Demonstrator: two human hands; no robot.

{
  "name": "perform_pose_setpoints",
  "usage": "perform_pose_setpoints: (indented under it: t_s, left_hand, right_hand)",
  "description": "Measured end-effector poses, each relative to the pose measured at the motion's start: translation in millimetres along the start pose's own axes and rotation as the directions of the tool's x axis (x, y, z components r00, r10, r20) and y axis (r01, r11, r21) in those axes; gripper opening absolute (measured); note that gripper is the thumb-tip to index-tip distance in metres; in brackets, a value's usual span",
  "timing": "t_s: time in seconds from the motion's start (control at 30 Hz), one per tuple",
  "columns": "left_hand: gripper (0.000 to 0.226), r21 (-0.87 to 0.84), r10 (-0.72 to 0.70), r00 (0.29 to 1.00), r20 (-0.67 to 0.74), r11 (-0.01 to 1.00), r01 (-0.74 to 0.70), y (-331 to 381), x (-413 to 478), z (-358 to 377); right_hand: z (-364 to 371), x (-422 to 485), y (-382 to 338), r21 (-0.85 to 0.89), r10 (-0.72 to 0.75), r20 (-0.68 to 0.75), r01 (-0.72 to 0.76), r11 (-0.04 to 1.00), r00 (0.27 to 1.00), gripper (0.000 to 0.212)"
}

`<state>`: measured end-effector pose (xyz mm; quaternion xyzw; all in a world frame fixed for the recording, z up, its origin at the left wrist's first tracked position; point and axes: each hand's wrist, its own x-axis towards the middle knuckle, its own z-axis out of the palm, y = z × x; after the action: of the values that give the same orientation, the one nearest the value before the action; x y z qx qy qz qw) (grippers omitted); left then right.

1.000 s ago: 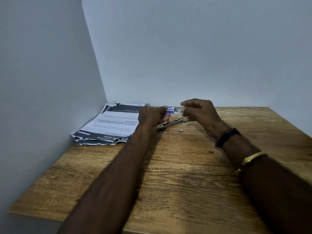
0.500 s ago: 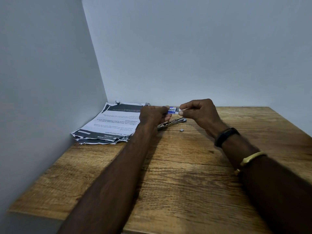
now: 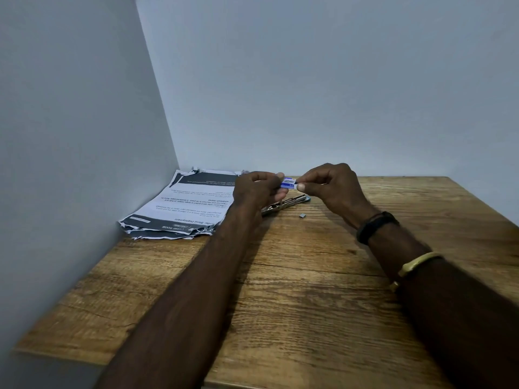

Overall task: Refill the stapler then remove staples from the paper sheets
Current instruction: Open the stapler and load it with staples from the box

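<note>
While both hands (image 3: 261,189) (image 3: 331,185) pinch the staple box (image 3: 289,183) between fingertips, it looks light, crushable, best gripped by its ends.

I have one view only, worn on the head, wide-angle, looking forward and down. It faces a wall corner across the wooden table (image 3: 323,290); the near table edge sits at the bottom of frame. Both forearms reach in from below, and the left hand (image 3: 257,189) and right hand (image 3: 331,185) meet far off, mid-frame. No second view shares this scene.
</note>
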<state>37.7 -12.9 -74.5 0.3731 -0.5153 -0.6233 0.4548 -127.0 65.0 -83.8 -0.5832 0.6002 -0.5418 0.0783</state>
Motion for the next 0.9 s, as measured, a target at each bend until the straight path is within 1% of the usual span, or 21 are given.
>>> perform_pose_setpoints:
  t_s: [0.1,0.23,0.33,0.4,0.43,0.5,0.57,0.63,0.67,0.73,0.77,0.83,0.9]
  left_hand:
    - [0.011,0.026,-0.008,0.999,0.044,1.0,0.007,0.6,-3.8,2.9]
    - [0.014,0.048,-0.033,0.996,0.083,0.998,0.029,2.9,-6.5,6.4]
    - [0.02,0.056,-0.044,0.994,0.098,0.998,0.039,4.6,-9.4,10.0]
    - [0.02,0.076,-0.049,0.995,0.087,0.996,0.042,3.7,-10.2,12.7]
    - [0.02,0.078,-0.052,0.995,0.086,0.996,0.045,3.5,-10.4,13.7]
    - [0.018,0.059,-0.049,0.994,0.097,0.997,0.043,4.4,-10.9,14.2]
    - [0.018,0.075,-0.018,0.996,0.089,0.997,0.011,5.8,-11.5,12.7]
    - [0.017,0.132,0.055,0.998,0.022,0.99,-0.057,4.3,-10.8,10.2]
    - [0.016,0.175,0.113,0.993,-0.029,0.979,-0.106,2.3,-9.1,8.5]
    - [0.013,0.344,0.251,0.961,-0.119,0.918,-0.198,-0.2,-5.0,4.9]
    - [0.015,0.445,0.3,0.944,-0.137,0.87,-0.212,0.0,-3.5,3.4]
    - [0.025,0.589,0.325,0.94,-0.108,0.782,-0.202,0.2,-2.7,2.1]
    - [0.032,0.662,0.276,0.961,-0.02,0.724,-0.194,-1.9,-4.0,3.7]
  right_hand:
    - [1.3,-0.9,-1.7,0.002,0.011,-0.005,-0.011,1.0,1.0,0.017]
    - [0.3,-0.5,-3.8,0.015,0.026,-0.028,-0.025,1.0,0.999,0.029]
    - [0.8,-1.4,-6.9,0.048,0.044,0.047,-0.047,0.998,0.998,0.035]
    - [1.8,-3.2,-7.9,0.08,0.063,0.109,-0.072,0.994,0.992,0.032]
    - [1.8,-4.1,-8.2,0.081,0.071,0.117,-0.081,0.993,0.991,0.029]
    - [1.3,-4.3,-8.3,0.065,0.087,0.082,-0.092,0.994,0.993,0.024]
    - [0.6,-3.2,-7.4,0.026,0.097,0.003,-0.097,0.995,0.995,0.019]
    - [-1.7,-2.6,-4.8,-0.047,0.121,-0.112,-0.126,0.991,0.986,0.014]
    - [-3.8,-2.7,-3.0,-0.102,0.134,-0.167,-0.152,0.983,0.977,0.013]
    - [-8.3,-4.3,0.9,-0.223,0.186,-0.241,-0.241,0.945,0.952,0.012]
    - [-9.6,-6.2,2.7,-0.277,0.227,-0.262,-0.299,0.913,0.938,0.014]
    - [-10.1,-10.1,5.5,-0.369,0.298,-0.282,-0.389,0.844,0.912,0.017]
    - [-8.7,-12.1,6.1,-0.438,0.338,-0.275,-0.43,0.79,0.9,0.016]
